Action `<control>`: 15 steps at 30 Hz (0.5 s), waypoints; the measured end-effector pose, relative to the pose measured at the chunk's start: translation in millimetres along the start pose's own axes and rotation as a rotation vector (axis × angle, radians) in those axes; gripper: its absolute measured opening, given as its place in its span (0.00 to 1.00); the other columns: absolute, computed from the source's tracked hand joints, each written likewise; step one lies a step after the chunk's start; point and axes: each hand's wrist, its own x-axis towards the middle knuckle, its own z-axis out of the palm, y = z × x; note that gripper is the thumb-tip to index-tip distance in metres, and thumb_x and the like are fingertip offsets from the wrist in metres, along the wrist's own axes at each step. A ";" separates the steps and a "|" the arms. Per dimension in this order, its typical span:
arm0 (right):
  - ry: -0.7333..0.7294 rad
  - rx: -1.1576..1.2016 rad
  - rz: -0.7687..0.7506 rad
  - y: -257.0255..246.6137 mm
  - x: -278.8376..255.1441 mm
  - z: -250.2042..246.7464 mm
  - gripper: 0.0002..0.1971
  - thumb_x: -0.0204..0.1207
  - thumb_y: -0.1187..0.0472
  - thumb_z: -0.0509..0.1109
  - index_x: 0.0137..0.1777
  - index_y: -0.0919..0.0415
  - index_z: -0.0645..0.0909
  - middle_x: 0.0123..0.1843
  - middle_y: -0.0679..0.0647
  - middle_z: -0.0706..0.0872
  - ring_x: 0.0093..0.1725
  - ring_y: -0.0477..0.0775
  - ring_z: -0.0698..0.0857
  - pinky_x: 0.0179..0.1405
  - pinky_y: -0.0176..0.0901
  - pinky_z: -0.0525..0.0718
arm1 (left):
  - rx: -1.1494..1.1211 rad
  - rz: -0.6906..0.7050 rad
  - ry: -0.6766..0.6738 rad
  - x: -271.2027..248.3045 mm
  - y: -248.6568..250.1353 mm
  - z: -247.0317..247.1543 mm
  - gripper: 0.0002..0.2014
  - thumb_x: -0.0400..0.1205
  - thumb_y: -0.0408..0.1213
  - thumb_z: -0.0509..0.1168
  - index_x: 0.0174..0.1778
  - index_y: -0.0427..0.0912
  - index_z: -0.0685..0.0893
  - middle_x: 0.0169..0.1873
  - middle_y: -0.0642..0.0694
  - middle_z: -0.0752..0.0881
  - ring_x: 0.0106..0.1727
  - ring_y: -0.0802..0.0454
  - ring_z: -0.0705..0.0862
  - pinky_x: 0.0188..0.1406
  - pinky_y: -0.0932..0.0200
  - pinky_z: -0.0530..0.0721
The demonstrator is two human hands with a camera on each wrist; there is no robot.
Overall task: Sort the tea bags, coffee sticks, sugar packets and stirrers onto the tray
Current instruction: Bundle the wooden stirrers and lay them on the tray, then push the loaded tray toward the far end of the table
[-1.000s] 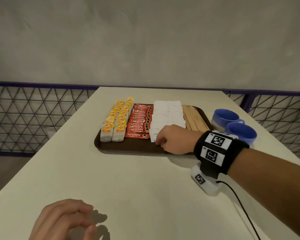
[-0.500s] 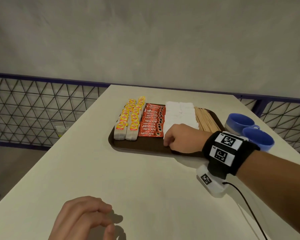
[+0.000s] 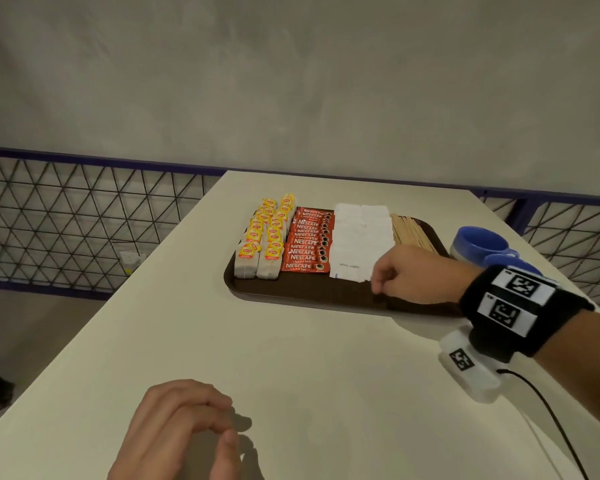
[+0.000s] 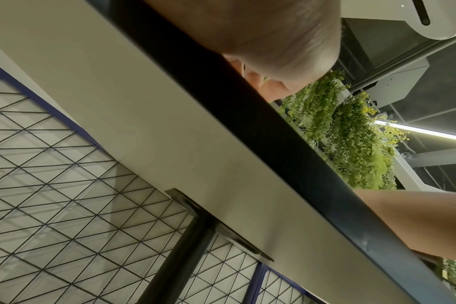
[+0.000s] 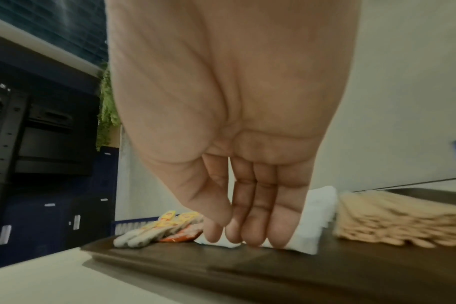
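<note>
A dark brown tray (image 3: pixel 291 296) carries rows, left to right: yellow-tagged tea bags (image 3: pixel 260 244), red coffee sticks (image 3: pixel 307 244), white sugar packets (image 3: pixel 357 237) and wooden stirrers (image 3: pixel 411 230). My right hand (image 3: pixel 378 285) hangs over the tray's near right part, fingers pointing down. In the right wrist view its fingertips (image 5: pixel 255 240) touch the near edge of the sugar packets (image 5: pixel 315 222), with nothing visibly held; the stirrers (image 5: pixel 390 220) lie to the right. My left hand (image 3: pixel 219 424) rests on the table near its front edge, fingers loosely curled and empty.
Two blue cups (image 3: pixel 478 242) stand right of the tray, close to my right wrist. The white table (image 3: pixel 187 341) is bare between the tray and my left hand. A wire-mesh railing (image 3: pixel 66 223) runs behind and left of the table.
My right hand has slid to the right along the near edge of the sugar packets, uncovering the front packet. The left hand has stayed on the table.
</note>
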 end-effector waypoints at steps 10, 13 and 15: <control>0.107 0.355 0.191 23.6 -38.6 -27.6 0.10 0.83 0.64 0.71 0.62 0.55 0.86 0.55 0.53 0.90 0.53 0.52 0.90 0.56 0.46 0.91 | -0.207 -0.403 -0.270 87.2 21.6 -27.2 0.03 0.78 0.40 0.73 0.41 0.47 0.89 0.42 0.48 0.91 0.44 0.53 0.88 0.46 0.57 0.84; 0.332 0.597 0.275 46.9 -91.6 -35.3 0.06 0.82 0.66 0.73 0.55 0.60 0.88 0.46 0.61 0.93 0.43 0.57 0.93 0.50 0.50 0.93 | -0.293 -0.825 -0.319 140.5 -12.4 -21.1 0.04 0.84 0.28 0.68 0.47 0.35 0.88 0.45 0.32 0.91 0.38 0.44 0.86 0.48 0.46 0.86; 0.419 0.689 0.351 58.6 -123.7 -29.2 0.04 0.83 0.66 0.72 0.53 0.62 0.88 0.46 0.65 0.92 0.41 0.59 0.92 0.50 0.53 0.93 | -0.260 -0.979 -0.386 166.0 -42.7 -12.4 0.06 0.86 0.29 0.66 0.54 0.30 0.85 0.49 0.29 0.89 0.40 0.41 0.87 0.49 0.46 0.88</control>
